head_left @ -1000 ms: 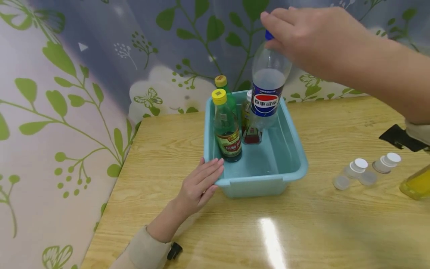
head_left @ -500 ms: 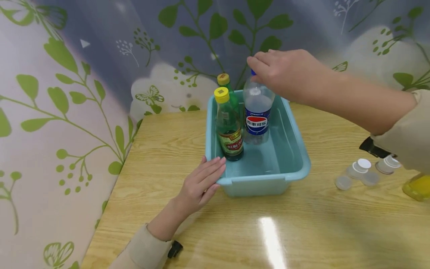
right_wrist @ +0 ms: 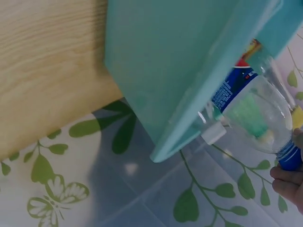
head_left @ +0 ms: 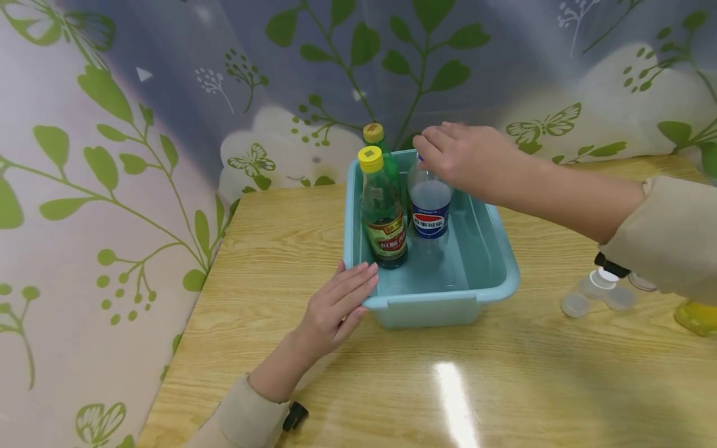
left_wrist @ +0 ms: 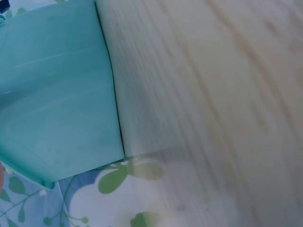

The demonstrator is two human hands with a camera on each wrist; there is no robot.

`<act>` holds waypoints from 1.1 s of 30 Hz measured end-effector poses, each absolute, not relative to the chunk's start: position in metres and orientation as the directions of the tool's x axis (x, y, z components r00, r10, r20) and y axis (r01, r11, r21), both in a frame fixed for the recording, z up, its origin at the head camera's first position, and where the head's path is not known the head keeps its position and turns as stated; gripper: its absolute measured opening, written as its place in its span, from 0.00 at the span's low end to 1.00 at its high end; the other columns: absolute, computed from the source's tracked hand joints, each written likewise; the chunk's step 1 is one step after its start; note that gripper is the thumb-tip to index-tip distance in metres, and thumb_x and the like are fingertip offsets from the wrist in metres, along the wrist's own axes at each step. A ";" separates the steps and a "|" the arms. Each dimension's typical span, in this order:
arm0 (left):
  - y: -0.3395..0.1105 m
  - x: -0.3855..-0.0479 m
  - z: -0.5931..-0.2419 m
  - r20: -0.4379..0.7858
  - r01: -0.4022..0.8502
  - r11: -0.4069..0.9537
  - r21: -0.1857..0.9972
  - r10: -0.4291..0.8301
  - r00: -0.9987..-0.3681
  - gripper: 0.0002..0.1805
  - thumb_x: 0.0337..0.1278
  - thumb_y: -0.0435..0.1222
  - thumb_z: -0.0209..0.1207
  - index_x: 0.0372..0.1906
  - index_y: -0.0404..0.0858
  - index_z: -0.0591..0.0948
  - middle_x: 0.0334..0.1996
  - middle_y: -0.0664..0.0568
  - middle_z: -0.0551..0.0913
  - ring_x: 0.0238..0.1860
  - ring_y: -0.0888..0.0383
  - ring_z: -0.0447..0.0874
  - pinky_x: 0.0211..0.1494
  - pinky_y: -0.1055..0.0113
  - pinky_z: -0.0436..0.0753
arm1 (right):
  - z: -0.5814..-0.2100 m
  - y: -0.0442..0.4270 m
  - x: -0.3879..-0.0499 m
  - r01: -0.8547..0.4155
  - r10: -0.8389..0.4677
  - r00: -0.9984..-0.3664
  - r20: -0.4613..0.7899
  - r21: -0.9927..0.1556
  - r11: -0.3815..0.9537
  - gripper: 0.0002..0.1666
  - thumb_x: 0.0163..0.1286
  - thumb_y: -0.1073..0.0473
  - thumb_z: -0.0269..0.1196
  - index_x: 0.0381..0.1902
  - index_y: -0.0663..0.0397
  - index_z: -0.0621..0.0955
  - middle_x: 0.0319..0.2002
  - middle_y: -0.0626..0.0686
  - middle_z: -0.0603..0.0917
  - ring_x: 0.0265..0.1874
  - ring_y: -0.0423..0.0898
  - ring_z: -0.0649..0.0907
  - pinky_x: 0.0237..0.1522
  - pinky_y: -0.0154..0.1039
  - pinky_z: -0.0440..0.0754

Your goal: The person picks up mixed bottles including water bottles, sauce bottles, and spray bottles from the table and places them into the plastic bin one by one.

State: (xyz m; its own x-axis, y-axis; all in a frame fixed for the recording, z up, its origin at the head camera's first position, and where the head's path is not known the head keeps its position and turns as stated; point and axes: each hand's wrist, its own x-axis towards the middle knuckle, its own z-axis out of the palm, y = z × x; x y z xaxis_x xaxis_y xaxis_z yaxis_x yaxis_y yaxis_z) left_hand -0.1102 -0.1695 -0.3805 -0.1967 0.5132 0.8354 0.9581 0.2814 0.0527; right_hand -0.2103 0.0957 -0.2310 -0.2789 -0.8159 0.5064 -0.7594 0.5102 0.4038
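My right hand (head_left: pixel 462 152) grips the blue cap (right_wrist: pixel 289 160) of a clear plastic Pepsi bottle (head_left: pixel 430 218). The bottle stands nearly upright inside a light blue plastic basin (head_left: pixel 493 264); whether its base touches the floor of the basin I cannot tell. To its left are a green glass bottle (head_left: pixel 386 233) with a yellow cap and dark liquid, and another green bottle (head_left: pixel 374 134) behind that one. A white cap (right_wrist: pixel 214 133) shows beside the Pepsi bottle in the right wrist view. My left hand (head_left: pixel 330 308) rests with straight fingers on the basin's near left corner.
On the wooden table (head_left: pixel 269 249), several small white-capped containers (head_left: pixel 596 286) stand right of the basin, partly behind the right sleeve. A bottle of yellow liquid (head_left: pixel 697 317) is at the right edge. A leaf-patterned wall covering (head_left: pixel 313 74) borders the table at the back and left.
My right hand has lowered the Pepsi bottle from above the basin down into it, shifting slightly left. The bottle now covers the small white-capped bottle in the head view. My left hand has stayed put.
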 end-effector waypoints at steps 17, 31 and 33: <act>-0.169 -0.108 -0.382 0.833 0.959 0.275 0.064 0.515 -0.203 0.21 0.73 0.38 0.45 0.54 0.25 0.78 0.61 0.41 0.75 0.63 0.48 0.72 0.70 0.52 0.64 | -0.256 0.095 -0.216 -0.823 -0.806 -0.298 0.511 0.290 0.488 0.22 0.60 0.62 0.67 0.46 0.74 0.75 0.42 0.68 0.82 0.40 0.63 0.84 0.43 0.54 0.83; -0.171 -0.109 -0.380 0.826 0.956 0.286 0.071 0.521 -0.217 0.21 0.72 0.38 0.45 0.55 0.25 0.77 0.60 0.41 0.75 0.64 0.49 0.71 0.70 0.52 0.65 | -0.253 0.096 -0.218 -0.827 -0.799 -0.424 0.427 0.176 0.533 0.29 0.64 0.62 0.64 0.60 0.71 0.72 0.59 0.67 0.75 0.58 0.60 0.76 0.60 0.53 0.74; -0.171 -0.109 -0.380 0.823 0.955 0.287 0.075 0.524 -0.221 0.21 0.73 0.38 0.45 0.55 0.26 0.77 0.61 0.41 0.75 0.64 0.49 0.71 0.70 0.52 0.64 | -0.252 0.096 -0.218 -0.822 -0.796 -0.449 0.406 0.161 0.545 0.29 0.65 0.61 0.63 0.61 0.70 0.71 0.59 0.67 0.74 0.58 0.60 0.76 0.61 0.53 0.73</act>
